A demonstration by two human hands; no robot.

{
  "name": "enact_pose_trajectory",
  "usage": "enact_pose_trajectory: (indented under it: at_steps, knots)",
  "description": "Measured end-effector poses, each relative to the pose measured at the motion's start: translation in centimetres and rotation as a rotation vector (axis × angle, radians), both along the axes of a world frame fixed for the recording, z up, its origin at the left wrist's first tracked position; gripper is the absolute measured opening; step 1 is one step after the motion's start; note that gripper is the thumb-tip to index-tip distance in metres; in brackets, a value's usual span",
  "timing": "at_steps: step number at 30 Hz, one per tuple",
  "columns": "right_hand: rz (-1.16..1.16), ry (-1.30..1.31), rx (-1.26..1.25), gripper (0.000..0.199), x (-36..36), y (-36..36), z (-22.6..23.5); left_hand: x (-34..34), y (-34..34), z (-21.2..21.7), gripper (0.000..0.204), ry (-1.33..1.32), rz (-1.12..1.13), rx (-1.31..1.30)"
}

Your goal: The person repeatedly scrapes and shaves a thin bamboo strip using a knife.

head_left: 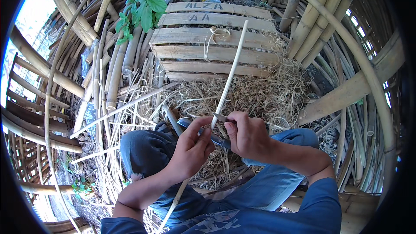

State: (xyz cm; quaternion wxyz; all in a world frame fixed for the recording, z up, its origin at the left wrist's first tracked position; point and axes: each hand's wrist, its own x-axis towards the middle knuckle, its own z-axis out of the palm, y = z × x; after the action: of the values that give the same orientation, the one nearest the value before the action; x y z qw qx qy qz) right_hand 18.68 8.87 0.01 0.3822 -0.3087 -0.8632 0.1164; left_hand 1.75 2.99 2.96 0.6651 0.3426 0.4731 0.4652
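A long pale bamboo strip [228, 82] runs from over the crate down between my knees. My left hand [190, 149] is closed around it, with thumb and fingers pinching it near its middle. My right hand [247, 135] is closed on a small knife, its handle hidden in the fist. The dark knife blade [220, 117] points left and lies against the strip just above my left fingers. Below the hands, partly covered, is a blue and dark object [220, 140] whose kind I cannot make out.
A slatted wooden crate [190, 53] lies ahead, with a curled shaving [209, 45] on it. Heaped bamboo shavings [268, 97] spread before my knees. Bamboo poles [116, 71] and strips lie left. A thick bamboo beam [342, 97] slants at right. A green leafy plant [146, 11] stands beside the crate.
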Motion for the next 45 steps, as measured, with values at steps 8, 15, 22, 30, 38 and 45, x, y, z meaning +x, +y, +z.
enact_pose_trajectory:
  at_steps: [8,15,22,30,38,45]
  knots:
    - [-0.002,-0.069,0.19,0.017,0.1,1.0,-0.9,-0.2,0.1,0.4,0.032,0.021,-0.04,-0.108]
    - [-0.208,-0.131,0.194,0.016,1.0,3.5,-0.2,-0.6,-0.2,0.6,0.033,-0.081,-0.182,-0.142]
    - [-0.277,-0.145,0.133,0.015,2.2,5.0,0.0,-0.5,-0.4,1.0,0.034,-0.065,-0.198,-0.18]
    - [-0.343,-0.18,0.209,0.015,3.1,6.6,-0.3,-0.8,-0.8,0.9,0.034,-0.077,-0.2,-0.162]
    - [-0.408,-0.245,0.264,0.018,3.9,8.1,-0.4,-0.9,-1.1,1.6,0.034,-0.076,-0.188,-0.169]
    - [-0.453,-0.239,0.371,0.02,5.0,9.6,-0.7,-1.3,-1.5,1.3,0.034,-0.111,-0.218,-0.186]
